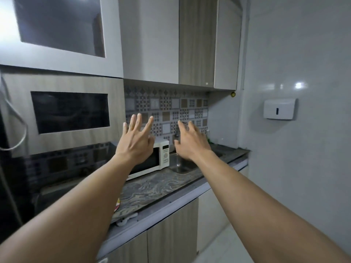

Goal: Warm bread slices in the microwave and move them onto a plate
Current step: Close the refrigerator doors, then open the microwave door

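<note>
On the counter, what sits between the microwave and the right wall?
Head view: a steel sink set into the counter, right beside the microwave, with its tap partly behind the right hand. Small items beyond it are too blurred to name.

Ahead of me: grey wall cabinets [150,40] above a patterned tile backsplash [167,107] and a marbled countertop [152,188] with an inset steel sink [180,168]. To my right: a glossy white wall [303,54] carrying a white dispenser [279,109].
</note>
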`<state>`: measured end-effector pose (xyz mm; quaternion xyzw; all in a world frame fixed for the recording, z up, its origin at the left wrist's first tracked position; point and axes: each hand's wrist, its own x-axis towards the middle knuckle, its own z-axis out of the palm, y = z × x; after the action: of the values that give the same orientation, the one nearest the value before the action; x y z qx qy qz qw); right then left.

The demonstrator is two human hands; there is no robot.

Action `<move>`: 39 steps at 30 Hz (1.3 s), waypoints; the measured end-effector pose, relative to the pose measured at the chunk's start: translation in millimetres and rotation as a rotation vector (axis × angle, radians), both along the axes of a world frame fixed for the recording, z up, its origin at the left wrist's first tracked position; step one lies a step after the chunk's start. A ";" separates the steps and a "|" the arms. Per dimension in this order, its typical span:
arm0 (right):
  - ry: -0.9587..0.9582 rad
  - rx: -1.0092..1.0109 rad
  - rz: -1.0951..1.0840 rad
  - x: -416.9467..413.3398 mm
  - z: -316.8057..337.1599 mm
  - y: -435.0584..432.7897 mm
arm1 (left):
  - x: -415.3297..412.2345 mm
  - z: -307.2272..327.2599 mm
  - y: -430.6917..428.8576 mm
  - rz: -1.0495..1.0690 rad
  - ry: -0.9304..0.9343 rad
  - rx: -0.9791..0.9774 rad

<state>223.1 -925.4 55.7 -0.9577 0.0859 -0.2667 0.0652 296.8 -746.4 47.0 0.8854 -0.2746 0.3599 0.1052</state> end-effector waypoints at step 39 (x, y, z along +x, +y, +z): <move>0.208 0.063 0.386 607.0 -112.2 -310.4 | 551.2 -115.4 -272.5 0.338 0.317 0.010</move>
<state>830.1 -1235.8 -56.5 -0.9762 -0.0847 -0.1461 0.1357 848.1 -1018.9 -68.4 0.9648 -0.1044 0.2275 0.0808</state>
